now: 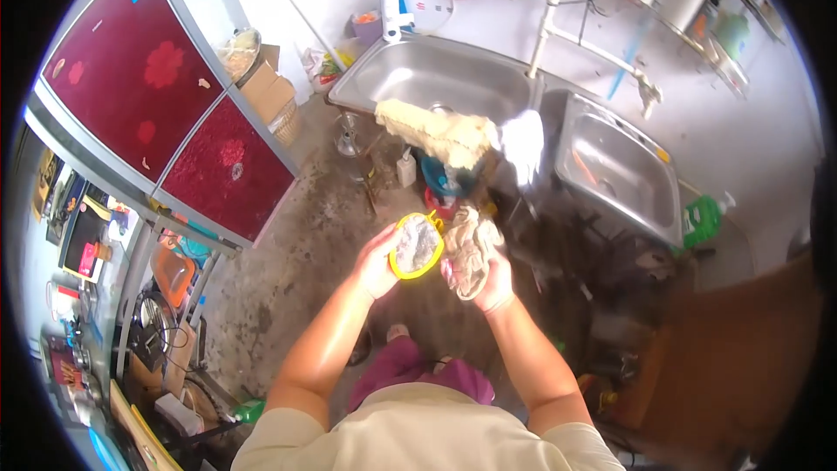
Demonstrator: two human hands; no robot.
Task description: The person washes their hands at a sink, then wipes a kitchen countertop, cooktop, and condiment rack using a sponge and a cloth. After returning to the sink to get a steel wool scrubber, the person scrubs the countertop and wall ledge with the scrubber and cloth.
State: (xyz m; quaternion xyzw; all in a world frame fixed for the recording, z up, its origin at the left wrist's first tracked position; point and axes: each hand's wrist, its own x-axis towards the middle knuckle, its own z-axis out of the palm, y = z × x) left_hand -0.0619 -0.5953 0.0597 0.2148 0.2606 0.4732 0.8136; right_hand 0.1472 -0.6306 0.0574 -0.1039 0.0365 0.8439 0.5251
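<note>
Yellow-rimmed, rounded object with a pale grey centre sits in the left hand's grasp, mid-view; at its three o'clock, the right hand clutches a crumpled beige cloth, whose loose bunching could let folds slip floorward.

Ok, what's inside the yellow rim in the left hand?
Inside the yellow rim: a pale grey, uneven surface, material unclear. The left hand holds its edge; the underside, turned from the camera, is hidden.
</note>
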